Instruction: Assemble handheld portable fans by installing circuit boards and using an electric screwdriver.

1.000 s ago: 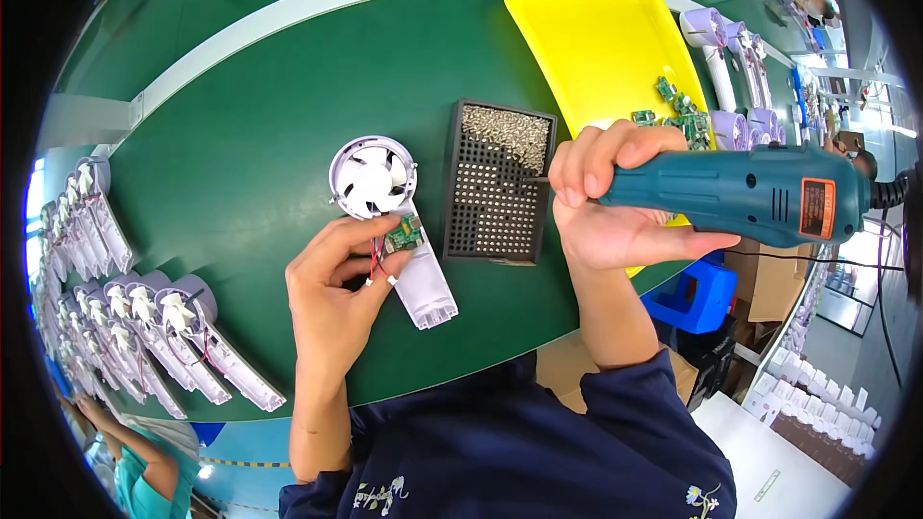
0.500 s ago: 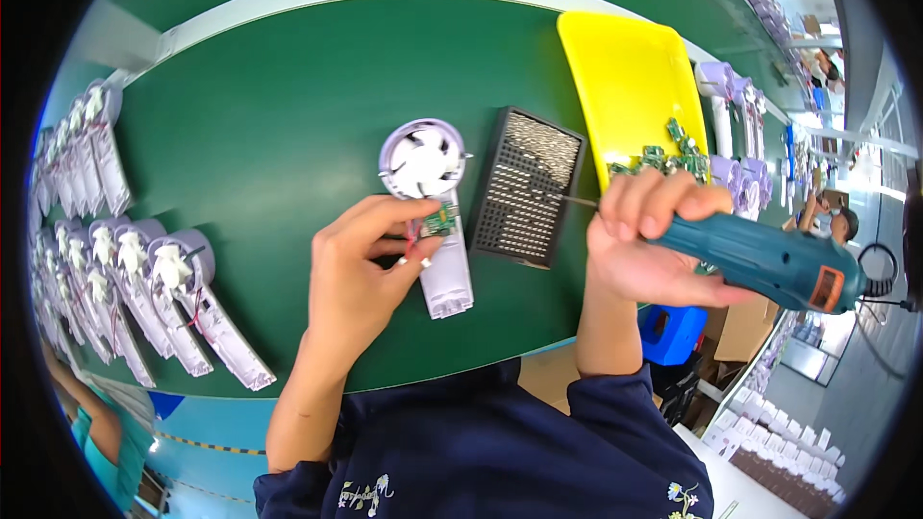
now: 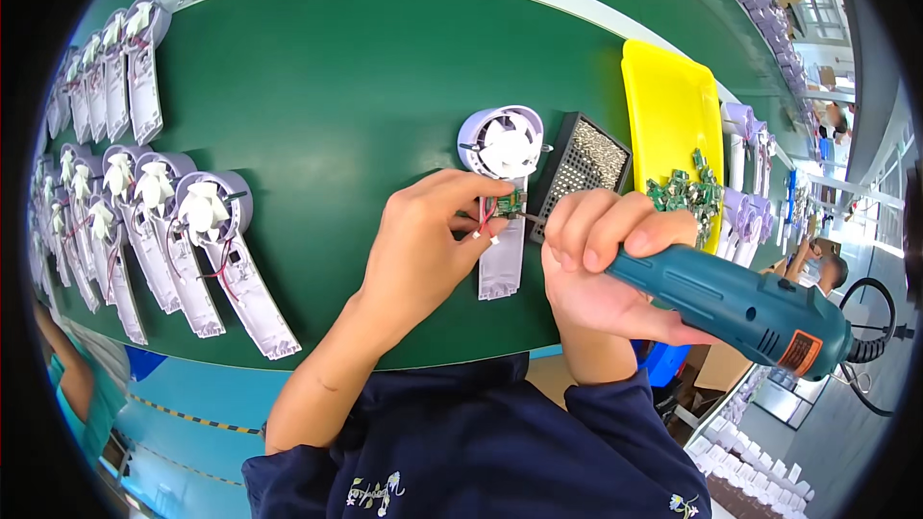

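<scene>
A handheld fan's lilac half-shell lies on the green table, its round head with white blades [image 3: 510, 144] away from me and its handle [image 3: 500, 274] toward me. My left hand [image 3: 418, 240] pinches a small green circuit board [image 3: 511, 202] against the upper handle; red and dark wires with white plugs hang by the fingers. My right hand [image 3: 611, 264] is wrapped round a teal electric screwdriver [image 3: 740, 312], held almost level. Its thin bit points left and its tip is at the board's right edge. Whether a screw sits on the tip is too small to tell.
A black screw tray [image 3: 588, 161] full of small screws stands just right of the fan. Behind my right hand is a yellow tray [image 3: 673, 106] with several green boards [image 3: 700, 194]. Rows of fan shells [image 3: 213, 216] line the left side. A cord trails from the screwdriver.
The screwdriver bit has moved from over the screw tray leftward to the board. My left hand still pinches the board on the handle. The whole view has shifted.
</scene>
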Motion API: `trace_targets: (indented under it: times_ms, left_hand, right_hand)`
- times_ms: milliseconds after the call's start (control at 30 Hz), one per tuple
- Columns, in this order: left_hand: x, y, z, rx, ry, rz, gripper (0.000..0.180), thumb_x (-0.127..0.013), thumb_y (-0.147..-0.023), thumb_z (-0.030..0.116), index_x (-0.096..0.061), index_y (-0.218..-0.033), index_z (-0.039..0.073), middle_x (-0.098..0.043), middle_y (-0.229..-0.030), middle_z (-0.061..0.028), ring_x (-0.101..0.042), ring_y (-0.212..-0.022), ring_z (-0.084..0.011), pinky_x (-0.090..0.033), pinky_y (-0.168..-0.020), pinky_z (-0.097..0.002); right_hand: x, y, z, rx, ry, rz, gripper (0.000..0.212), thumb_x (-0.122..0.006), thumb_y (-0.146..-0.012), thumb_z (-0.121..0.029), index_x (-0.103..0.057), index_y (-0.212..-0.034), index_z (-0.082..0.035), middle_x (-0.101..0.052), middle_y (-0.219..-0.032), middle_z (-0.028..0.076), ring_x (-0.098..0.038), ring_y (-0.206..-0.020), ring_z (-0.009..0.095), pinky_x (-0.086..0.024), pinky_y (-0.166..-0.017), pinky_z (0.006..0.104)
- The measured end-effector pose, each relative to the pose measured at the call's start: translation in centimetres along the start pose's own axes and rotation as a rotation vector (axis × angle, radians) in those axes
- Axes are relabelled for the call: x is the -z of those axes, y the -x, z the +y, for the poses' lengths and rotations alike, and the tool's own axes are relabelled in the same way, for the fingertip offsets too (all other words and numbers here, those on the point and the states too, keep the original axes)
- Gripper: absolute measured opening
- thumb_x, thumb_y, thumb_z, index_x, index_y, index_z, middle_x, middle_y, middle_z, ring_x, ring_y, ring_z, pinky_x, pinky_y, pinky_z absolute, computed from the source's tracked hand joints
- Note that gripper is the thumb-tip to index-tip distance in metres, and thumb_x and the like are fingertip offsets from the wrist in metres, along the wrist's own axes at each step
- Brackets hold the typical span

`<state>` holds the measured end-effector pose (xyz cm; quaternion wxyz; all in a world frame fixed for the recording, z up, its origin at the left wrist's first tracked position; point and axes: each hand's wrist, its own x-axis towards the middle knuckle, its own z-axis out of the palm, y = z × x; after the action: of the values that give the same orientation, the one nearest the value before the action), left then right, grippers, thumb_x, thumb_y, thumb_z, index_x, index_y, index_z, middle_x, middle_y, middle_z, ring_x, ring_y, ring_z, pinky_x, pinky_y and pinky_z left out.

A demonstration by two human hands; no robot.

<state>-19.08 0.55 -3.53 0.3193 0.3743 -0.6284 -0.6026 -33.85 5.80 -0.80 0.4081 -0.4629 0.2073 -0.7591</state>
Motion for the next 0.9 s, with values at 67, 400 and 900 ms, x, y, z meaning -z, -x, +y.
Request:
trace_targets:
  times_ms: [67, 400, 900]
  left_hand:
    - [0.0, 0.1, 0.0, 0.002, 0.010, -0.001, 0.029, -0.074, -0.077, -0.005, -0.068, -0.105, 0.001, -0.064, -0.088, -0.0110, -0.065, -0.069, -0.0199, -0.060, -0.066, -0.0296]
    - [0.2, -0.3, 0.2, 0.011, -0.006, -0.015, 0.029, -0.074, -0.076, -0.005, -0.069, -0.104, 0.002, -0.064, -0.088, -0.0118, -0.065, -0.068, -0.0205, -0.060, -0.066, -0.0303]
    - [2.1, -0.5, 4.0, -0.061, 0.196, 0.055, 0.034, -0.075, -0.077, -0.008, -0.069, -0.110, -0.002, -0.066, -0.100, -0.0102, -0.066, -0.090, -0.0146, -0.059, -0.076, -0.0251]
  right_hand:
    - [0.0, 0.0, 0.1, -0.017, -0.011, -0.005, 0.090, -0.054, -0.072, -0.086, -0.051, -0.104, -0.002, -0.052, -0.079, 0.014, -0.046, -0.064, 0.023, -0.038, -0.058, 0.0367]
    - [-0.4, 0.2, 0.7, 0.012, 0.095, -0.022, 0.072, -0.061, -0.079, -0.072, -0.052, -0.098, -0.002, -0.052, -0.069, 0.014, -0.047, -0.059, 0.024, -0.038, -0.054, 0.0352]
    - [1.0, -1.3, -1.3, -0.534, 0.418, 0.448, 0.037, -0.064, -0.092, -0.026, -0.050, -0.116, 0.000, -0.068, -0.094, 0.017, -0.046, -0.042, 0.007, -0.035, -0.036, 0.0209]
